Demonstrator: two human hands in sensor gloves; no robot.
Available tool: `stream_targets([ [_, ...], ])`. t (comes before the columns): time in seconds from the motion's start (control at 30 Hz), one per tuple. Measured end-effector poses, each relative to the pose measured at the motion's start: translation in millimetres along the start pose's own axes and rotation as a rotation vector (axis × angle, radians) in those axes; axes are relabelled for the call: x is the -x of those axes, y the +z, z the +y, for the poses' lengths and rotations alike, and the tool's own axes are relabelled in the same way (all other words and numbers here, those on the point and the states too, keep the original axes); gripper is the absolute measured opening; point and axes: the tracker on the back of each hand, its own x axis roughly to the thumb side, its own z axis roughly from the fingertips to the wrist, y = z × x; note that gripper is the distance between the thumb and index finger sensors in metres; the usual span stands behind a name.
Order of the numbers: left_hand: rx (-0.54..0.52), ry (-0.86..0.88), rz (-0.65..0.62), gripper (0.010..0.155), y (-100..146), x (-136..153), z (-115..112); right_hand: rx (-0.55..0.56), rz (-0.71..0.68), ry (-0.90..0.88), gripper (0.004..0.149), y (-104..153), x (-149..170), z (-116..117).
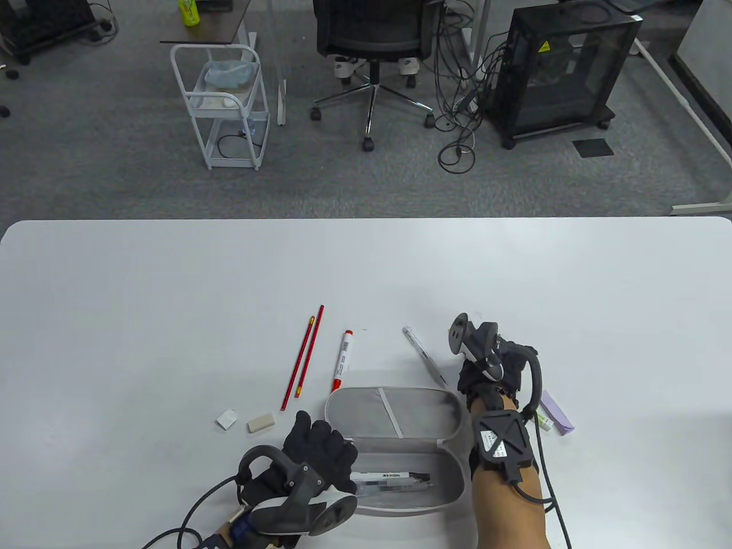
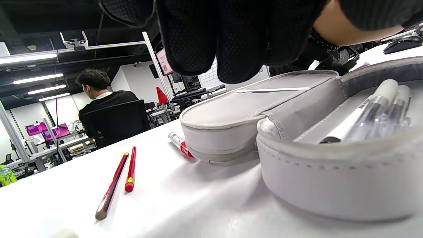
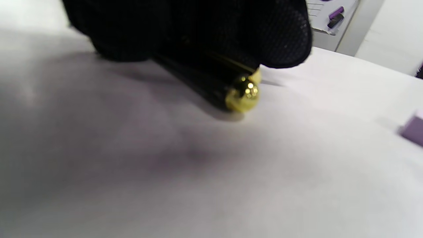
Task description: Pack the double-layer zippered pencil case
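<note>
- Grey pencil case point(image 1: 400, 412) lies open near the table's point(image 1: 171, 286) front edge, lid flap away from the person; pens point(image 1: 389, 479) lie in its near half.
- Left hand point(image 1: 320, 452) rests at the case's left end, fingers curled over the rim.
- Right hand point(image 1: 492, 366), just right of the case, grips a black pen with a gold tip point(image 3: 243, 92) low over the table.
- Two red pencils point(image 1: 303, 357), a red-capped marker point(image 1: 342, 360) and a clear pen point(image 1: 423, 354) lie beyond the case; two erasers point(image 1: 260, 423) to its left.
</note>
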Motion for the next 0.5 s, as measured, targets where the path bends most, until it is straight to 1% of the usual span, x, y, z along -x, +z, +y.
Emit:
stream_targets([
  [0.07, -0.002, 0.004, -0.001, 0.057, 0.2, -0.4, 0.5, 0.002, -0.004, 0.024, 0.053, 1.3, -1.1, 2.5],
  [0.13, -0.017, -0.008, -0.001, 0.057, 1.0, 0.4, 1.6, 0.054, -0.02, 0.046, 0.053, 4.6, 0.7, 1.8],
  [0.17, -0.02, -0.011, 0.003, 0.057, 1.2, 1.6, 1.6, 0.066, -0.03, 0.056, 0.052, 6.8, 1.9, -0.9],
  [0.23, -0.014, -0.007, 0.019, 0.057, 1.0, 6.5, 0.2, 0.133, -0.088, 0.057, 0.052, 16.7, 4.1, -12.7],
  [0.27, -0.006, 0.002, 0.032, 0.057, 0.7, 10.4, -1.1, 0.179, -0.144, 0.037, 0.052, 26.6, 5.6, -22.6],
  [0.3, -0.001, 0.009, 0.039, 0.057, 0.4, 12.7, -2.0, 0.202, -0.183, 0.012, 0.052, 34.8, 6.2, -28.8],
  [0.33, 0.006, 0.014, 0.043, 0.057, 0.2, 15.1, -3.2, 0.231, -0.257, -0.034, 0.052, 49.7, 5.9, -37.1],
  [0.37, 0.006, 0.01, 0.044, 0.057, 0.3, 15.8, -3.5, 0.25, -0.303, -0.063, 0.052, 60.2, 5.2, -41.2],
  [0.4, 0.002, 0.002, 0.044, 0.057, 0.7, 16.7, -3.5, 0.284, -0.373, -0.098, 0.052, 77.3, 3.9, -45.6],
  [0.5, -0.005, -0.006, 0.052, 0.057, 2.1, 18.7, -2.0, 0.335, -0.545, -0.155, 0.052, 123.7, -2.2, -46.1],
])
